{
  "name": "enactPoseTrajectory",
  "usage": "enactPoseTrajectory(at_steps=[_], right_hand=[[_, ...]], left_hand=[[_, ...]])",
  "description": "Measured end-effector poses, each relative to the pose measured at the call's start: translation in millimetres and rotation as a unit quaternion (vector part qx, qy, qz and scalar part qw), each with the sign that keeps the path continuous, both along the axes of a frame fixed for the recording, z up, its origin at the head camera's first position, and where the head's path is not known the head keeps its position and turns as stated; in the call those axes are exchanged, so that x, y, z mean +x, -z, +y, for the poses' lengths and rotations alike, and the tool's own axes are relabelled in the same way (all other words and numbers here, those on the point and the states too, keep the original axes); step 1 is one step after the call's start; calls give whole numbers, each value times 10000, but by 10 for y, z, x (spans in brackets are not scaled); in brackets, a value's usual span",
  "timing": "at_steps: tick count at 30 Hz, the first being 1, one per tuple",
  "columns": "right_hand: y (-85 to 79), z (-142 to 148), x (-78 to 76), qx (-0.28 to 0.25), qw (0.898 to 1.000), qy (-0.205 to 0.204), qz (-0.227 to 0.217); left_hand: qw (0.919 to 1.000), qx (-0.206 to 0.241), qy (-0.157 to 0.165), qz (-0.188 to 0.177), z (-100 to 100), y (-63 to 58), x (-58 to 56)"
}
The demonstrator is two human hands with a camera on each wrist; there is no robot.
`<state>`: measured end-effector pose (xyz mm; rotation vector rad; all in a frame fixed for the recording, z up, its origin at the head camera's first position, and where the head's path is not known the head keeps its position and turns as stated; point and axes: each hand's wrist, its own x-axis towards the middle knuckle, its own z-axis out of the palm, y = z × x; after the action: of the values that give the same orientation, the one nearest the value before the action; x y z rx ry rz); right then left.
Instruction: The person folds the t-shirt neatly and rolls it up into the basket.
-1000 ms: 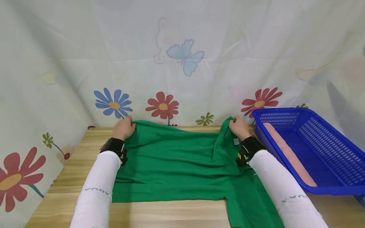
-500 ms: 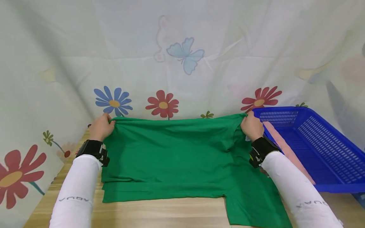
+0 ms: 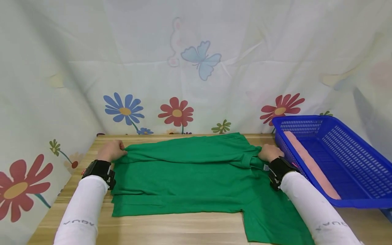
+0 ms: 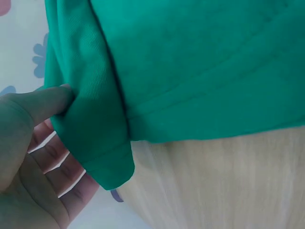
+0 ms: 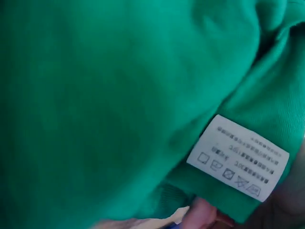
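Observation:
A green shirt (image 3: 183,178) lies spread over the table, its far part folded over in a loose band and one sleeve (image 3: 272,221) stretching toward the front right. At the far left corner, my left hand (image 3: 111,150) pinches the cloth; the left wrist view shows the thumb on top of the hem and the other fingers beneath it. My right hand (image 3: 270,153) grips the shirt's right side near the collar. Beside it, in the right wrist view, a white care label (image 5: 238,157) sticks out from the cloth. Most of the right fingers are hidden there.
A blue plastic basket (image 3: 346,163) stands at the right, close to my right forearm, with a pink strip of cloth (image 3: 312,165) along its left inner wall. Behind the wooden table (image 3: 171,228) hangs a flowered curtain (image 3: 232,95).
Both hands moved apart, stretching the shirt's far edge out sideways and up, then came down nearer the table. The raised cloth has settled into a folded band at the back.

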<state>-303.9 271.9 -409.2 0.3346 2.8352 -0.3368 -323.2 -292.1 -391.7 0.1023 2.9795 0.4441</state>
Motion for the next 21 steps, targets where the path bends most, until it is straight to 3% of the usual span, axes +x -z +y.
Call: enactPoseTrajectory(at_steps=[4,8,10,13,15,17,21], right_hand=[[-32,-27,-39,158,9996,-27,216],[-124,-88,-108,243,9957,-156,879],[-156,-137,-143,204,9898,-596,1278],[-150,-236,-198,75,9721,-1729,1586],[-110,-311,-230,-41,9571,-2497,1469],[-56,-384,-247,-66,9470,-2986,1184],[58,-484,-268,33,9476,-3136,606]], left_hand=[[10000,91,13,-25,-1,19,-33],[9999,71,-29,111,8,27,-78],[9999,-23,-90,107,32,15,-78],[9998,-160,-128,-9,68,-1,-68],[9996,-246,-36,-124,96,-12,-63],[9992,-298,69,-238,116,-11,-77],[9988,-270,165,-368,142,2,-110]])
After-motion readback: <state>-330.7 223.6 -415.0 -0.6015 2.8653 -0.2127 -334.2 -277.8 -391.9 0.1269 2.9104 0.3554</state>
